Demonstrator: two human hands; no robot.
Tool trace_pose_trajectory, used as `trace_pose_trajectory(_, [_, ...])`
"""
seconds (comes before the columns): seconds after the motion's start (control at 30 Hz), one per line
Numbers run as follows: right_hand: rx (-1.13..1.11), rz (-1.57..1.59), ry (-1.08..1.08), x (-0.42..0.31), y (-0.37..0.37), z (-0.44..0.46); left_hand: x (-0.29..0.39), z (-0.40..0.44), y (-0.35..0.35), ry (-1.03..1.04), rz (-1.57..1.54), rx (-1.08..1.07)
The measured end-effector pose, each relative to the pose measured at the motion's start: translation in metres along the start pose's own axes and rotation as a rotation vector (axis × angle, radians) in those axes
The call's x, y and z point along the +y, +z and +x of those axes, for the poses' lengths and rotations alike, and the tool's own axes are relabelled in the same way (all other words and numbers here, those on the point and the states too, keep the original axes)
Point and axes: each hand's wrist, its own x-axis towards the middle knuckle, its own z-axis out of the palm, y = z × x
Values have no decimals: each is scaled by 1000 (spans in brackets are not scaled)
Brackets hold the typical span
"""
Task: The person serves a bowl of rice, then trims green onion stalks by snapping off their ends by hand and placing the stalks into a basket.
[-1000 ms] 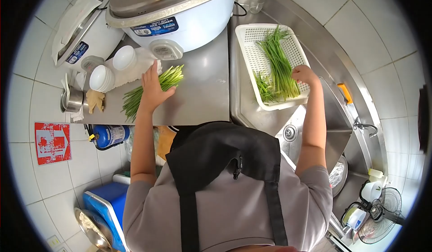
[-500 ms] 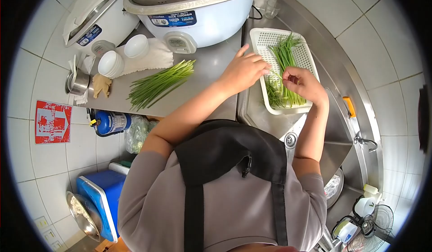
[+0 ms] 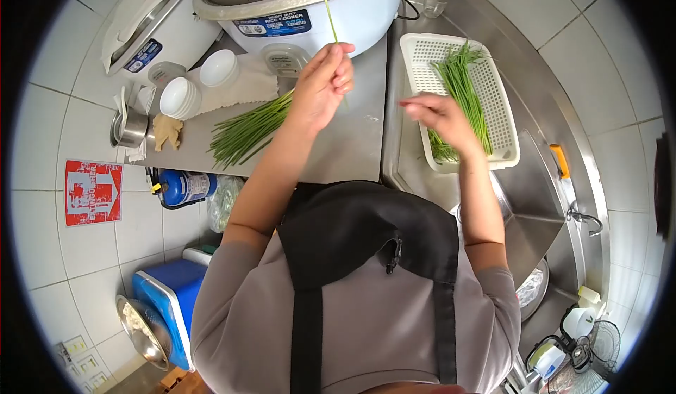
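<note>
Our left hand (image 3: 320, 90) has its grip pinched closed on one green stalk (image 3: 331, 19), held up over the bench (image 3: 355, 147) with its far end in front of the large cooker (image 3: 317, 33). Our right hand (image 3: 443, 121) is at the left side of the white basket (image 3: 420, 68), its grip loosely open; the fingertips are blurred, and we cannot tell whether anything small is in them. In the basket, long greens (image 3: 466, 91) lie lengthwise, with shorter pieces at the near left.

To the left on the bench we have a bunch (image 3: 243, 135) lying slantwise, partly behind our left forearm. Beyond it, a single white bowl (image 3: 219, 68) sits near the stacked bowls (image 3: 179, 99) by a cloth (image 3: 248, 84). At the far left stands a metal pot (image 3: 132, 132), beside a glove (image 3: 167, 132). Low on the near left, a steel bowl (image 3: 151, 348) holds something pale.
</note>
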Motion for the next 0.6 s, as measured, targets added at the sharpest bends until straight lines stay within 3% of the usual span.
trace_pose_trajectory(0.07, [-60,2,-86,-10,36,7,-3,5,12,26,-156,-41])
trace_pose_trajectory(0.2, [-186,166,-27,4,59,13,3,2,15,105,-247,-76])
trace_pose_trajectory(0.27, [-57,477,149,4,53,10,6,-5,8,139,-318,-104])
trace_pose_trajectory(0.33, [57,775,186,12,38,6,13,-15,1,164,-397,-136])
trace_pose_trajectory(0.4, [188,648,147,23,8,1,26,-25,-5,329,-259,-67])
trace_pose_trajectory(0.43, [309,488,146,23,-6,-2,32,-32,-14,340,-69,9])
trace_pose_trajectory(0.5, [431,-168,34,50,-45,-10,43,-47,-38,314,464,245])
trace_pose_trajectory(0.53, [291,-539,284,52,-67,-18,46,-53,-54,271,806,407])
trace_pose_trajectory(0.57, [203,-533,408,58,-77,-24,49,-58,-72,275,802,397])
trace_pose_trajectory(0.6, [114,-519,536,70,-83,-32,51,-64,-91,391,1294,330])
